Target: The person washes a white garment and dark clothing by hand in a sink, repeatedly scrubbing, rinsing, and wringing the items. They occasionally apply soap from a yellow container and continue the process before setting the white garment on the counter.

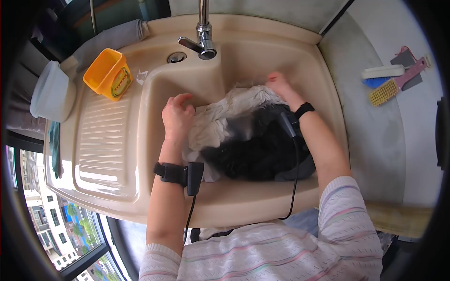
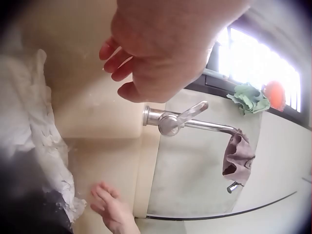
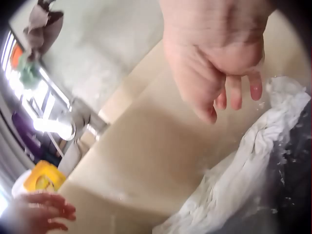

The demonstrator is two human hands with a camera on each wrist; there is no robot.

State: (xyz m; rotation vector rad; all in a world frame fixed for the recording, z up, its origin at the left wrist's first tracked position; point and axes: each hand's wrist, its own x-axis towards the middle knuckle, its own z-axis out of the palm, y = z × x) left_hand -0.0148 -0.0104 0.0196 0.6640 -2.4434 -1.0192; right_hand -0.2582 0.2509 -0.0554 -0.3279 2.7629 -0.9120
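Wet white cloth (image 1: 211,122) lies bunched in the basin of the beige sink, with dark fabric (image 1: 253,157) on the side nearer the body. My left hand (image 1: 178,117) is at the cloth's left edge, fingers loosely bent and holding nothing. Beyond the cloth's far right end is my right hand (image 1: 281,86). In the right wrist view, the right hand (image 3: 219,63) hangs over bare basin with relaxed fingers, a gap between them and the white cloth (image 3: 234,170). The left wrist view shows the left hand (image 2: 156,53) apart from the white cloth (image 2: 39,112) too.
A chrome faucet (image 1: 205,40) stands at the sink's back edge. On the left side are a ribbed drainboard (image 1: 103,145), a yellow container (image 1: 105,72) and a white tub (image 1: 54,93). Brushes (image 1: 386,89) lie on the ledge at right.
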